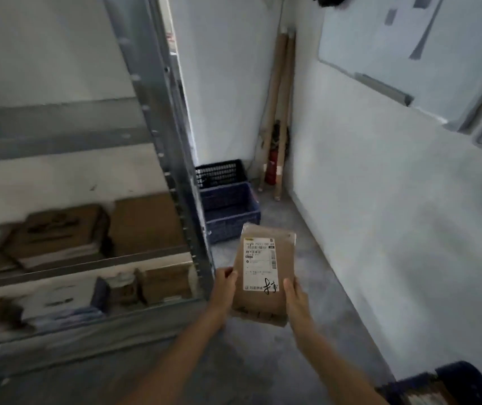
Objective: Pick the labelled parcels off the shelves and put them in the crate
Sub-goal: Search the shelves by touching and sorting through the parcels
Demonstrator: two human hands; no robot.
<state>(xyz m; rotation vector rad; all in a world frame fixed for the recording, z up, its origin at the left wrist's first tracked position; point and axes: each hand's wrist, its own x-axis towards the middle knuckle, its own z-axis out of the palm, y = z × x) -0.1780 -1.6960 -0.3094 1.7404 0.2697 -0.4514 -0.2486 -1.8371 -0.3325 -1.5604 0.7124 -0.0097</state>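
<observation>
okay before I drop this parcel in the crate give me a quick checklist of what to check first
1. Grip: left hand and right hand both hold the brown parcel by its side edges: ok.
2. Label on the parcel, facing up: ok.
3. Blue crate on the floor beyond the parcel, open at the top: ok.
4. Room in the crate: its inside is hidden from here: cannot tell.
5. Floor between you and the crate, nothing in the way: ok.
6. Label text readable: too blurred: cannot tell.
</observation>
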